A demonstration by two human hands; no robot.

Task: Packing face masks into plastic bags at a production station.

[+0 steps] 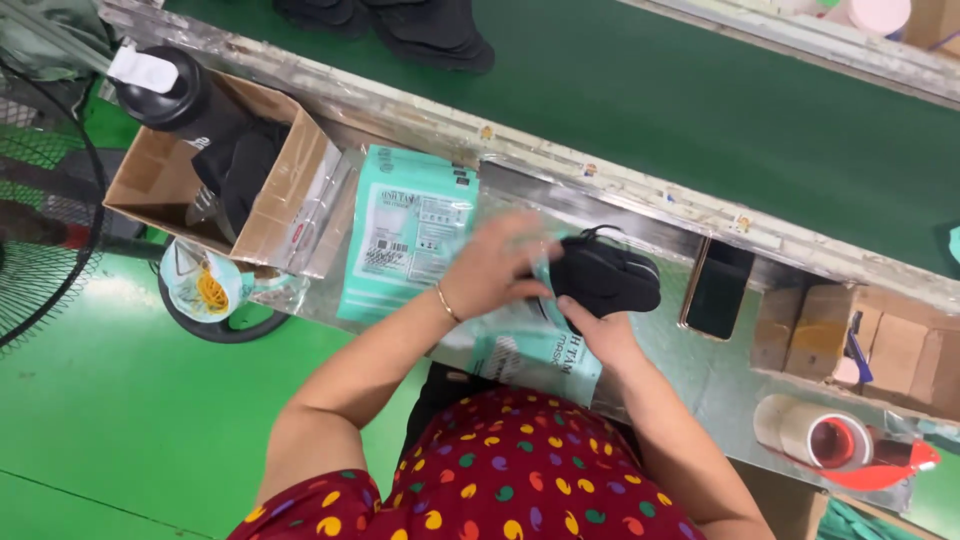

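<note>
My left hand [500, 265] holds the mouth of a clear and teal plastic pouch [545, 350] lying on the metal shelf. My right hand [600, 335] grips a stack of black face masks [605, 278] from below, with the stack at the pouch's opening. A gold bracelet shows on my left wrist. A pile of matching teal pouches [405, 230] lies flat just left of my hands.
A cardboard box [285, 195] with a black bottle [180, 95] and black masks stands at the left. A phone [718, 288] lies right of my hands. A tape dispenser [835, 440] and small boxes [880, 345] sit at the right. More black masks [420, 35] ride the green conveyor belt [650, 100]. A fan [40, 220] stands far left.
</note>
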